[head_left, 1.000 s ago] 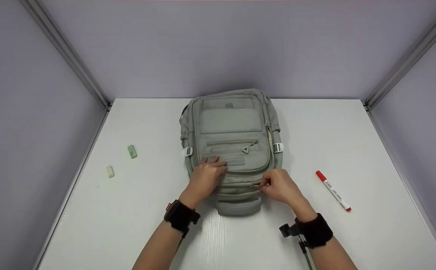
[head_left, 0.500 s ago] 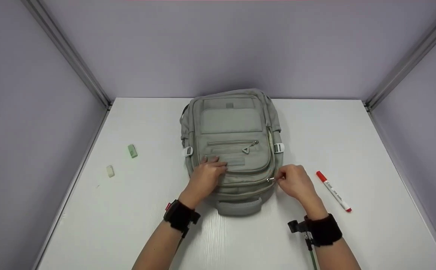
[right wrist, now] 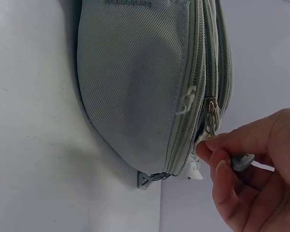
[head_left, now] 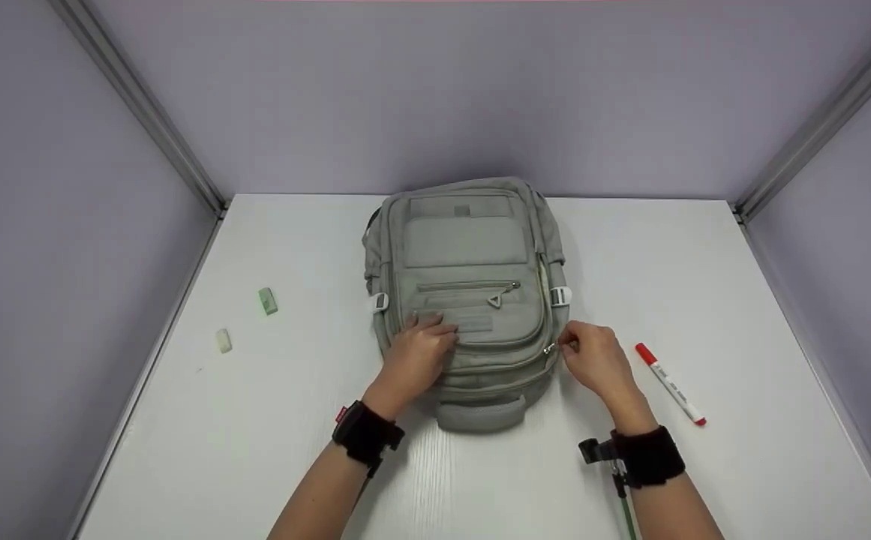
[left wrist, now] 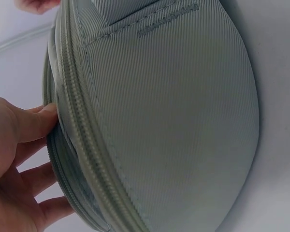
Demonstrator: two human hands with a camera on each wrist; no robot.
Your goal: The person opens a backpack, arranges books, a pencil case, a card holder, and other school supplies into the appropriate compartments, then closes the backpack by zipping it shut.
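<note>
A grey-green backpack (head_left: 467, 277) lies flat on the white table (head_left: 705, 262), its carry handle (head_left: 480, 414) toward me. My left hand (head_left: 418, 352) rests flat on the near part of its front pocket, fingers straight; in the left wrist view the fingers (left wrist: 29, 126) press the backpack (left wrist: 174, 121) beside a zip seam. My right hand (head_left: 593, 358) pinches a zip pull (head_left: 551, 348) at the bag's near right corner. The right wrist view shows the fingers (right wrist: 232, 154) pinched on the pull tab below the metal slider (right wrist: 211, 110) on the backpack (right wrist: 135, 82).
A red-capped white marker (head_left: 668, 382) lies on the table right of my right hand. A green eraser (head_left: 268, 301) and a pale eraser (head_left: 223, 340) lie at the left. Lilac walls enclose the table on three sides.
My right hand has drawn the zip pull from the bag's near edge rightward and round the near right corner. My left hand has stayed on the pocket.
</note>
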